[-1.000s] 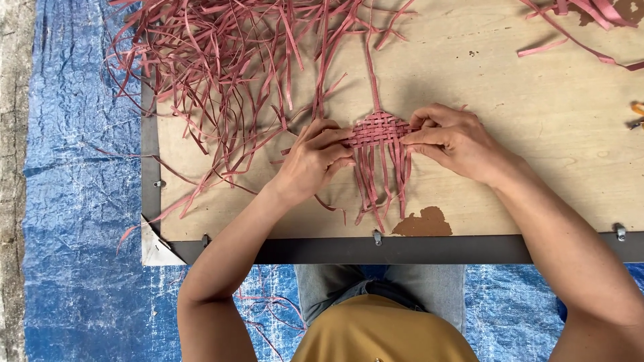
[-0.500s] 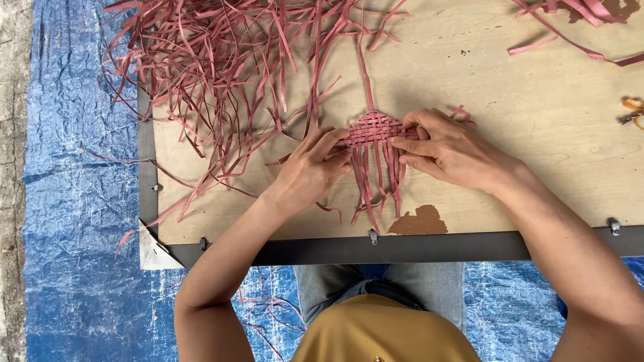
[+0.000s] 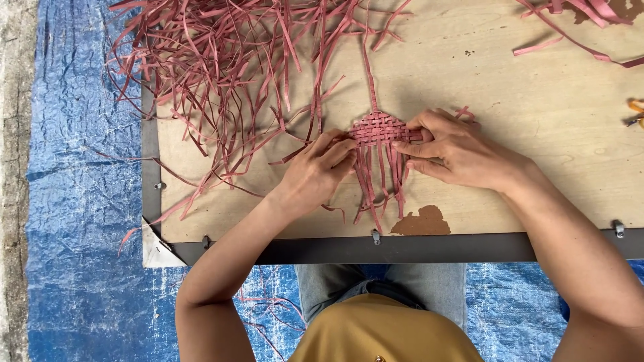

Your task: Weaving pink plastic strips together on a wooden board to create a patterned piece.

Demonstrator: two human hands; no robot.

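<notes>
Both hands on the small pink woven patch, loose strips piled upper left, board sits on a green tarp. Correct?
Not quite: the tarp is blue, not green, as the head view shows. The rest holds: left hand and right hand are on the woven patch, loose strips upper left on the board.

Plywood board [image 3: 537, 154], pink strips [image 3: 228, 60], woven patch [image 3: 379, 129]

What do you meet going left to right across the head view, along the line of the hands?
Blue tarp → board edge → left hand → woven patch → right hand → bare board
</notes>
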